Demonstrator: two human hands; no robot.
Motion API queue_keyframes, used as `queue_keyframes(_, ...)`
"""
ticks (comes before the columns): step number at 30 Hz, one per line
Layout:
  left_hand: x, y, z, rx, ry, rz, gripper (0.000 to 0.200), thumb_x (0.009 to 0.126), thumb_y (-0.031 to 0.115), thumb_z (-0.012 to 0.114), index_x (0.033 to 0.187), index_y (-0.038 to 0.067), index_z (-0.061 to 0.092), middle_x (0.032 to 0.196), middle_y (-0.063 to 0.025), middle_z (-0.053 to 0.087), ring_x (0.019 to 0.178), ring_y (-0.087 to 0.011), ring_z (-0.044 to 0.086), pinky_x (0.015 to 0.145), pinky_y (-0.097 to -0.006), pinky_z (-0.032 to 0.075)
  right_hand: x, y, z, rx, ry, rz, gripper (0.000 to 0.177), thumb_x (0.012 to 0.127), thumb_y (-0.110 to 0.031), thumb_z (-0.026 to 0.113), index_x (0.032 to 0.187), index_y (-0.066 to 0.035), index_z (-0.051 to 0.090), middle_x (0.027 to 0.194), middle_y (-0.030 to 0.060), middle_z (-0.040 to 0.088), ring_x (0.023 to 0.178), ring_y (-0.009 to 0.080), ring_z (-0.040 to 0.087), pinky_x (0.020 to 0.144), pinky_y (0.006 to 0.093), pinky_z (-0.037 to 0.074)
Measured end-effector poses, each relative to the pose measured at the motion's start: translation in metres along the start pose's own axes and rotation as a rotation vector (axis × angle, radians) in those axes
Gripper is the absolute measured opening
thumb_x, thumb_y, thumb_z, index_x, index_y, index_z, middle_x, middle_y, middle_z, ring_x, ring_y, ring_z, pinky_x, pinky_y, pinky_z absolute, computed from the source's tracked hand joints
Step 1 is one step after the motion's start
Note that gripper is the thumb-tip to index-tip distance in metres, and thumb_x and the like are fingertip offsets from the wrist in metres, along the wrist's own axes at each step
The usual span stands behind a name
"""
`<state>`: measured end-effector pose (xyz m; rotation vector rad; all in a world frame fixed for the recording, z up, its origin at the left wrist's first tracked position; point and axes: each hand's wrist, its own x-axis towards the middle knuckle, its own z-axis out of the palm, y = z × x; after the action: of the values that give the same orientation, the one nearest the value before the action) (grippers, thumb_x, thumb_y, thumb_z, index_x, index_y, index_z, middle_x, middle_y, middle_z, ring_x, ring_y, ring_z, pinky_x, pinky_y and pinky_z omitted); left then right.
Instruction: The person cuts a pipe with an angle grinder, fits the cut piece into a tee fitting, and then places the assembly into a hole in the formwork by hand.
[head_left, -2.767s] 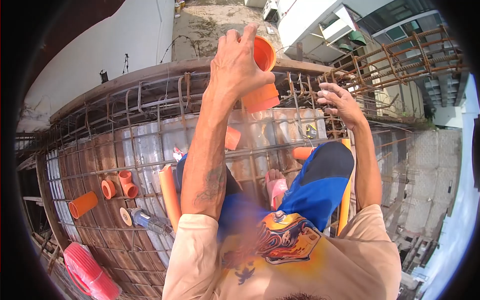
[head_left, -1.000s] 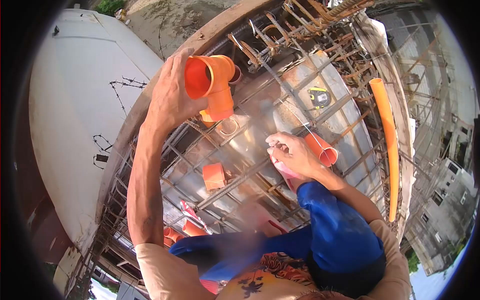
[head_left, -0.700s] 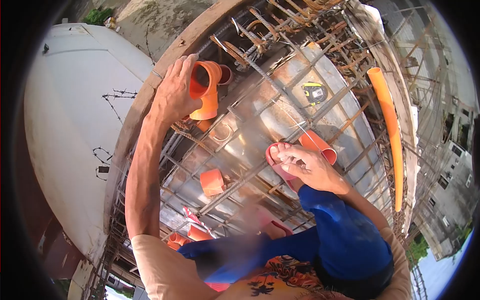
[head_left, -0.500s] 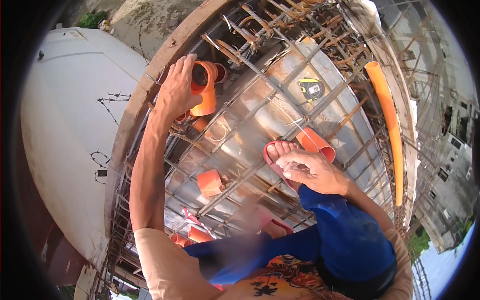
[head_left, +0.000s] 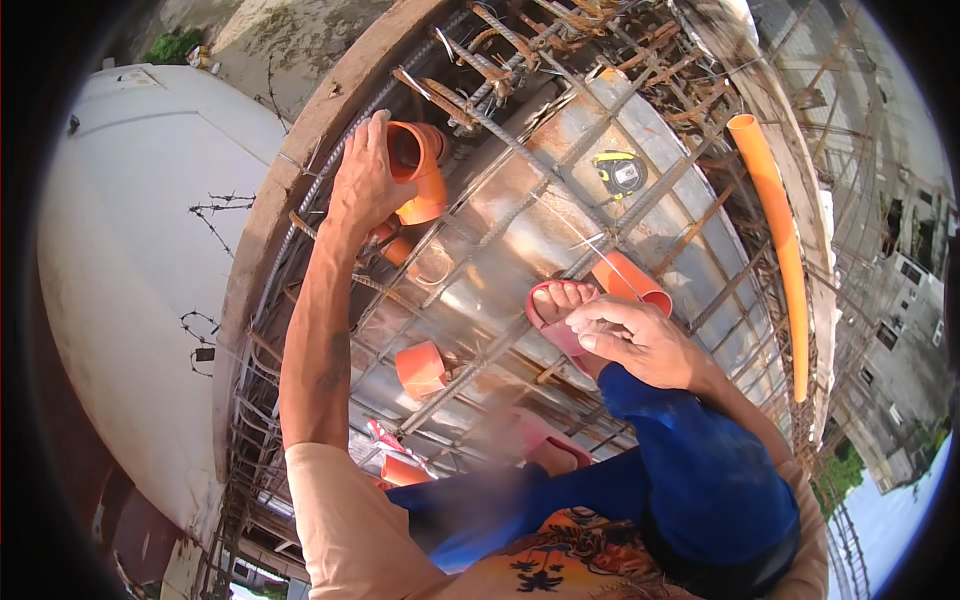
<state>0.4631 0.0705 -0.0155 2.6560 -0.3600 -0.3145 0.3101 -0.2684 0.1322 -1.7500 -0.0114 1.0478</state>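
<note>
Orange, branched, open-mouthed pipe fitting (head_left: pixel 427 185)

Rust-stained metal sheeting (head_left: pixel 485 300) is crossed by a grid of ribbed steel bars (head_left: pixel 465 377). Scattered across the sheeting are a black-and-yellow tape measure (head_left: pixel 621 176), an orange pipe length (head_left: pixel 627 277) and a shorter orange pipe piece (head_left: pixel 420 370). Another orange piece (head_left: pixel 403 470) is partly hidden beside a red-and-white scrap (head_left: pixel 383 436).

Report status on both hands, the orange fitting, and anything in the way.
Left hand on orange fitting, one open mouth facing the camera. Right hand loosely curled near sandalled foot, nothing visible in it. Rebar close beside the fitting.
</note>
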Motion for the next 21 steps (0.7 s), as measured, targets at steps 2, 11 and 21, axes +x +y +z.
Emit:
queue_keyframes(2,-0.001,-0.002,0.001,-0.032,-0.003,-0.037,0.091,0.062,0.013,0.078,0.142,-0.003,0.037,0.134,-0.0259,0.051,0.127,-0.0419,0.049,0.109,-0.0453,0.042,0.001,0.001,0.001,0.003,-0.005,-0.002,0.027,0.099,-0.011,0.061,0.124,0.0,0.06,0.116,0.0109,0.067,0.109,0.0183,0.065,0.095,0.0324,0.051)
queue_keyframes(11,-0.005,-0.014,0.006,0.023,0.0,0.043,0.098,0.062,0.015,0.082,0.146,-0.001,0.033,0.135,-0.0248,0.049,0.124,-0.043,0.049,0.106,-0.0458,0.046,0.002,0.003,0.001,0.168,-0.004,0.042,0.027,0.1,-0.008,0.06,0.125,0.002,0.058,0.117,0.01,0.065,0.113,0.0163,0.062,0.098,0.0311,0.05)
queue_keyframes(21,-0.019,0.002,0.024,0.036,0.231,-0.135,0.093,0.066,0.02,0.08,0.145,0.002,0.034,0.135,-0.0278,0.046,0.123,-0.0456,0.048,0.105,-0.0495,0.044,0.001,0.009,-0.001,0.125,-0.001,0.166,0.026,0.1,-0.006,0.06,0.124,0.003,0.058,0.118,0.0116,0.065,0.114,0.0167,0.062,0.098,0.031,0.05)
